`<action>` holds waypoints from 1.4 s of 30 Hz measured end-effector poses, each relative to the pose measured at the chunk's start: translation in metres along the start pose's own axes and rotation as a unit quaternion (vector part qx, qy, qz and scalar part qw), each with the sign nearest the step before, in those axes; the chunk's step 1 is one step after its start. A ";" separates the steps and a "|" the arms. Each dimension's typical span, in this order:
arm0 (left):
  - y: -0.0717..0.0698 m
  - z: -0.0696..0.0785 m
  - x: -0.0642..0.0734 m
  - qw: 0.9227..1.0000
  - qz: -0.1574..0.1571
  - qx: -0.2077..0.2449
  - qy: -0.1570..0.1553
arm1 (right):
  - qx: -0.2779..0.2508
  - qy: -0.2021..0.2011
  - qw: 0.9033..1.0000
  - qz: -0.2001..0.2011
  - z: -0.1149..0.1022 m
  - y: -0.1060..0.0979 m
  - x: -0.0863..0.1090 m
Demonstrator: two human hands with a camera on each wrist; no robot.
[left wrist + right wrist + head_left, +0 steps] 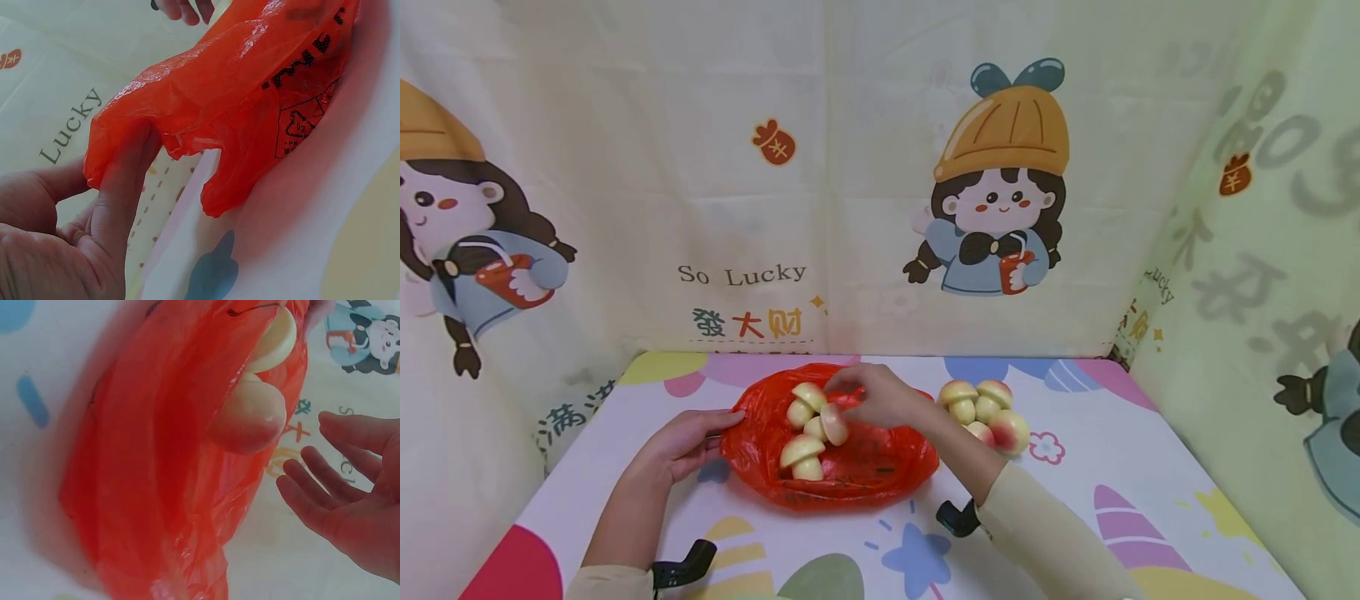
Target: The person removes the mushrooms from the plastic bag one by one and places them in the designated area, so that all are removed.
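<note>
Tabletop (pixel 1037 533): pale, brightly printed; a red plastic bag (pixel 850 498) lies open on it, longest from left to right.
Front mushroom-shaped piece (pixel 802 454): inside the bag, cap toward the far side, stem toward the near side.
Left hand (pixel 685 442): grips the bag's left rim between thumb and fingers.
Tipped mushroom-shaped piece (pixel 833 423): mid-bag, lying sideways, its pink-flushed cap facing right.
Right hand (pixel 877 397): empty, fingers spread, over the bag's far side, just right of that cap and apart from it.
Rear mushroom-shaped piece (pixel 808 395): also in the bag, left of the right hand.
Loose cluster (pixel 987 407): more mushroom-shaped pieces, outside the bag to its right; the right hand is the nearer, though its fingers point leftward, away from them.
Backdrop (pixel 865 208): printed cloth behind it all.
</note>
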State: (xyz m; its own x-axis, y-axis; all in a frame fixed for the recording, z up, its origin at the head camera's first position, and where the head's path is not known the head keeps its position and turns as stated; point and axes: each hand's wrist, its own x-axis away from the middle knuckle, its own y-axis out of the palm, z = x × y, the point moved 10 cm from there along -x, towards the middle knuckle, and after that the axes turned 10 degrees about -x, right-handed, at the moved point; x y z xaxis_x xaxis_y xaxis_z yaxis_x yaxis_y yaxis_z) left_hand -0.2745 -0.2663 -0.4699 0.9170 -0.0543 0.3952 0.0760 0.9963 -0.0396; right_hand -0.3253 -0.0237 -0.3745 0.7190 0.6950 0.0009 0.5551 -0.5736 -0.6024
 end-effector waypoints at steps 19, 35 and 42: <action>0.000 -0.002 0.002 1.000 0.006 0.002 -0.008 | 0.074 0.044 0.994 -0.071 0.002 0.027 -0.023; -0.001 -0.002 0.001 1.000 0.007 -0.004 -0.004 | 0.080 0.042 0.992 -0.085 0.008 0.037 -0.030; -0.001 -0.001 0.000 1.000 0.004 -0.001 -0.002 | 0.075 0.068 0.992 -0.082 0.010 0.037 -0.030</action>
State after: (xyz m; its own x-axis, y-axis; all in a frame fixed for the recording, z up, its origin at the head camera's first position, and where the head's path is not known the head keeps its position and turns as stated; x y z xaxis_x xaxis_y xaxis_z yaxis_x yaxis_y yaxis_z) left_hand -0.2742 -0.2670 -0.4709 0.9164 -0.0456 0.3977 0.0692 0.9966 -0.0452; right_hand -0.3301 -0.0611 -0.4053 0.6798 0.7029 0.2091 0.6075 -0.3800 -0.6975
